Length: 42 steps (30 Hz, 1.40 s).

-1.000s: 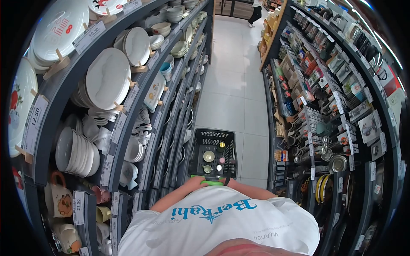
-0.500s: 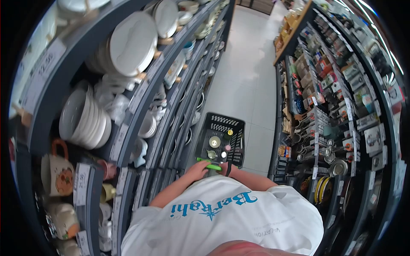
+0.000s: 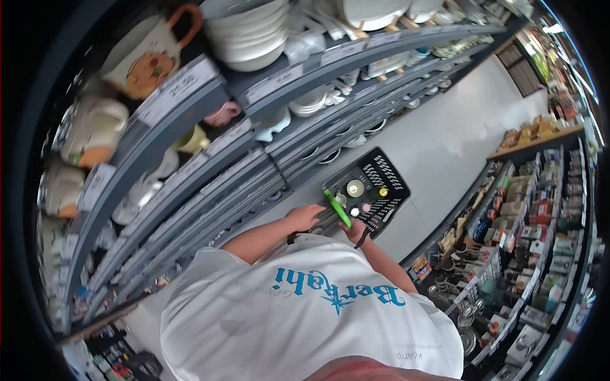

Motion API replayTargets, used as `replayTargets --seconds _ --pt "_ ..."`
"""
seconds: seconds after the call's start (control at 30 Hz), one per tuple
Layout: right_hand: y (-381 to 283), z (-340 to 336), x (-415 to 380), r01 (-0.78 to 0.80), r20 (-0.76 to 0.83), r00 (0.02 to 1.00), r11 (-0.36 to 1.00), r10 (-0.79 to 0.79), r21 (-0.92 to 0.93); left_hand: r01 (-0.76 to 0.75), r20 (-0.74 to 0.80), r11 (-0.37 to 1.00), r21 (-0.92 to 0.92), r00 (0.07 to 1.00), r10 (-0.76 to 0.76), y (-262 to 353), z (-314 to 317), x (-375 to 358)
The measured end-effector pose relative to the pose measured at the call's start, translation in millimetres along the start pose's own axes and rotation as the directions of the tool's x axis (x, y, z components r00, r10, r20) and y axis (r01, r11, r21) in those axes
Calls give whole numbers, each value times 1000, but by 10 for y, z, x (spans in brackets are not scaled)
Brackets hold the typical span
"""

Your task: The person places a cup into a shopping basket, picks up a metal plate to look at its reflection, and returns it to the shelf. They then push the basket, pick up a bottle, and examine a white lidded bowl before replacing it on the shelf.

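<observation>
My right hand (image 3: pixel 357 230) is closed around the near end of the bright green handle (image 3: pixel 338 208) of a black shopping basket (image 3: pixel 389 184). My left hand (image 3: pixel 305 217) is off the handle, a short way to its left, with nothing visible in its loosely extended fingers. Inside the basket are a cream round container (image 3: pixel 355 188), a yellow-topped item (image 3: pixel 383 192), a small pink item (image 3: pixel 365 208), a small white-topped item (image 3: pixel 354 213) and a clear glass-like cup (image 3: pixel 341 200). The basket is below and ahead of me, beside the left shelves.
Shelves on the left carry stacked white bowls (image 3: pixel 248 32), a cream mug with an orange handle (image 3: pixel 146 57) and other crockery. Packaged kitchen tools (image 3: pixel 508 254) fill the right-hand rack. A pale tiled aisle (image 3: pixel 457 133) runs between them toward the upper right.
My view has turned to the left, so the aisle now slants to the upper right. My left hand has let go of the green handle; my right hand stays on it.
</observation>
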State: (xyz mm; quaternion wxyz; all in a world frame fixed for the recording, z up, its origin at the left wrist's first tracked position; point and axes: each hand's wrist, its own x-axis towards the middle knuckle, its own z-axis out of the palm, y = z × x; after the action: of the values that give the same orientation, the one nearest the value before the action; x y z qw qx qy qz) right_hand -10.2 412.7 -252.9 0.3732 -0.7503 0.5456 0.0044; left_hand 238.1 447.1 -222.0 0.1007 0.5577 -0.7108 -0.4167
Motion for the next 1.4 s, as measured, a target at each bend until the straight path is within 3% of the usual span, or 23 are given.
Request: replayTargets --seconds 0.07,0.13,0.17,0.2,0.33,0.4,0.57,0.63,0.87,0.97,1.07,1.2,1.23,1.3,1.4 --pt "-115 -128 -51 -21 23 1000 998 20 57 75 -10 997 32 997 -75 -199 108 -173" --pt "-30 -64 -14 -46 24 999 994 44 97 324 109 945 -43 942 -318 -315 197 -411" --pt "20 -36 1 -24 14 1000 995 23 101 356 99 932 -70 932 -349 -412 284 -548" --pt "0 -64 -27 84 -48 996 991 -79 106 375 21 924 -77 927 -374 -532 386 -690" --pt "27 -70 1 67 -10 998 995 -67 74 431 -309 870 -239 816 -489 -664 599 -1231" --pt "11 -89 6 31 27 999 990 -36 140 458 -349 842 -285 769 -536 -641 675 -1420" --pt "53 -49 41 -1 16 1000 996 -1 94 517 -420 787 -336 666 -617 -542 858 -1664" --pt "-20 -97 16 -18 34 999 993 14 115 607 -361 710 -356 612 -704 -563 945 -1670" --pt "48 -51 87 42 -1 999 997 -42 64 669 -386 680 -300 567 -728 -695 1058 -1820" --pt "82 -1 106 -80 13 997 994 79 76 665 -382 658 -353 540 -750 -847 1139 -1927" --pt "-13 -37 59 -35 -23 999 998 36 47 643 -374 645 -412 527 -763 -990 1178 -2112" --pt "-72 -24 49 -89 -71 994 995 86 -36 606 -395 635 -479 497 -773 -1255 1211 -2424" --pt "-46 3 79 -157 -55 986 988 156 -5 586 -366 629 -510 514 -776 -1283 1164 -2523" --pt "-118 -12 69 -147 -86 986 989 145 -17 562 -347 626 -541 529 -774 -1374 1117 -2690" --pt "-425 -65 4 -250 -117 963 966 241 -63 645 -245 581 -497 538 -807 -1655 1271 -2987"
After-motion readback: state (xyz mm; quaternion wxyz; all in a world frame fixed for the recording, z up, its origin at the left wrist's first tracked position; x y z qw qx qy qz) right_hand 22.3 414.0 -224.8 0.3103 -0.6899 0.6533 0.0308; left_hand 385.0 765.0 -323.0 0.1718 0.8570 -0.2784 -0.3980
